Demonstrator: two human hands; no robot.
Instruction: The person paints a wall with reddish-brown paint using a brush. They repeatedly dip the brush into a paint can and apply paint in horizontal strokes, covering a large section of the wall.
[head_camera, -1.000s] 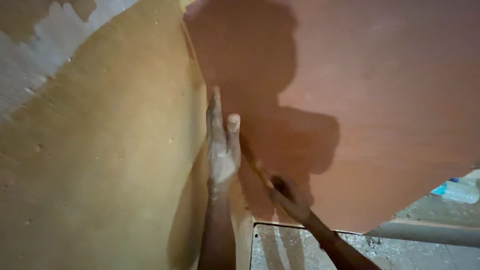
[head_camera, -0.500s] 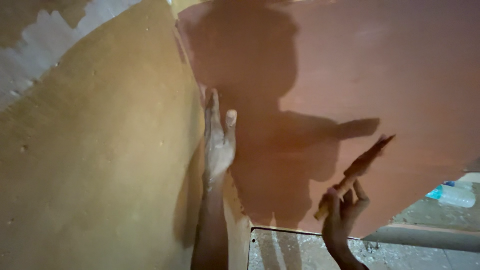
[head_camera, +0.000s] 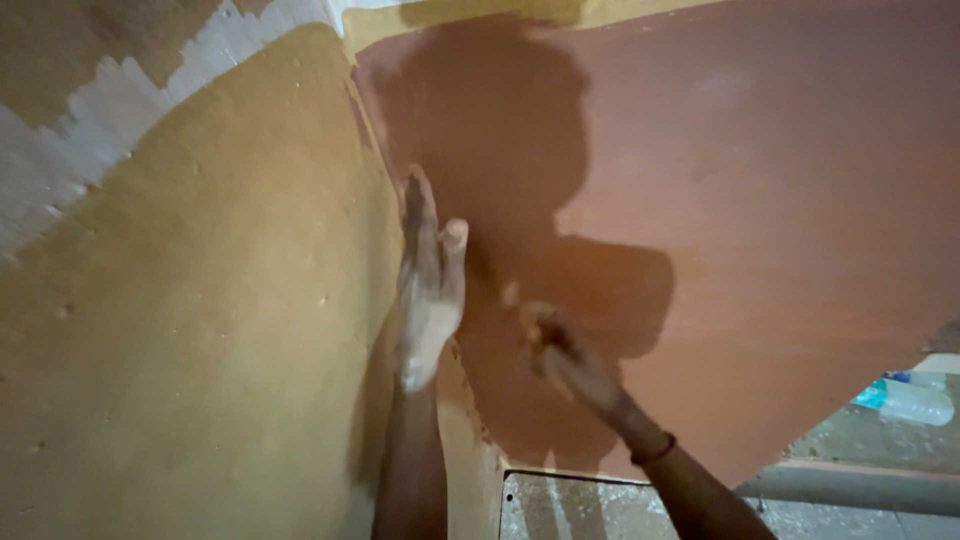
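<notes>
Left hand: left hand flat and open against the wall corner, fingers together pointing up, thumb out to the right. Holds nothing. Palm and fingers dusted with pale powder or plaster.
Contact: sits right on the seam where the yellow wall meets the red-brown wall; heel of the hand lower, fingertips higher along that seam.
Right hand: right hand blurred, pressed at or very close to the red-brown wall, just right of and slightly below the left hand. Fingers look curled narrow; cannot tell whether it grips anything, too smeared to read.
Wrist: dark band around the right wrist, forearm running down to the lower right.
Hands spacing: near each other, not touching.
Yellow wall: fills the left half, surface pitted with small specks; patch of white paint with a ragged edge at upper left.
Red-brown wall: fills the right half, smooth, thin yellow strip along its top edge. Lower edge slants up to the right.
Shadow: dark shadow of head and arms falls on the red-brown wall behind both hands.
Floor: grey concrete floor visible under the wall's lower edge.
Pipe: grey pipe lies along the floor at lower right.
Bottle: clear plastic bottle with a blue end lying on its side at far right, well apart from both hands.
</notes>
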